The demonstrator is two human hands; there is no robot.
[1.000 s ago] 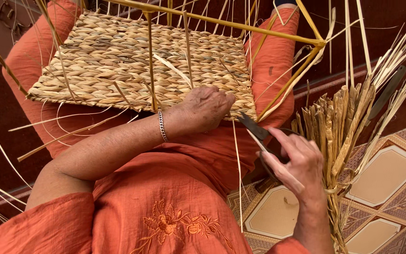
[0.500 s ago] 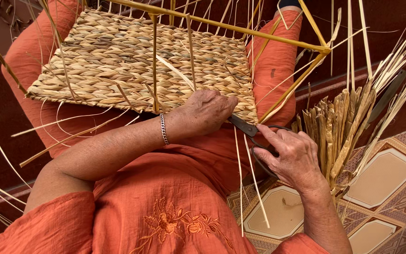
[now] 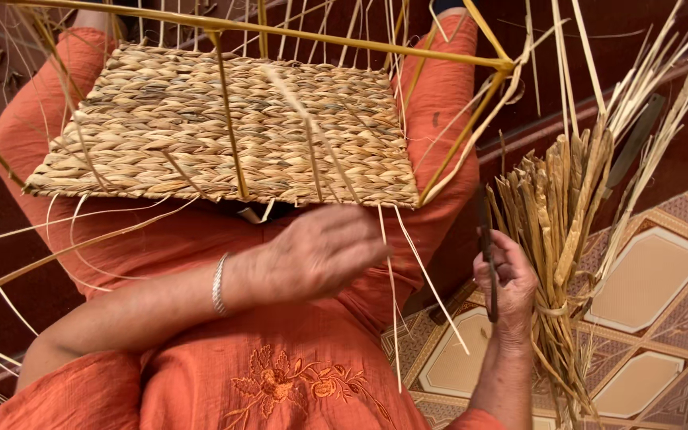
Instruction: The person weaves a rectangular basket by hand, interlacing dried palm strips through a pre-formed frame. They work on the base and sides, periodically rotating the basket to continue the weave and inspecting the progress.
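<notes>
patterned floor tiles (image 3: 646, 279) lie at four o'clock. your left hand (image 3: 324, 251) rests curled and empty below the woven mat (image 3: 224, 127) on your lap; your right hand (image 3: 511, 283) grips scissors (image 3: 487, 247) beside the reed bundle (image 3: 567, 207).

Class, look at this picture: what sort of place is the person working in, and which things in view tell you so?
Probably a home or small craft workshop where baskets are woven by hand. Clues: a woven straw panel on a yellow wire frame resting on the lap, a tied bundle of dried reeds alongside, and a patterned tiled floor.
</notes>
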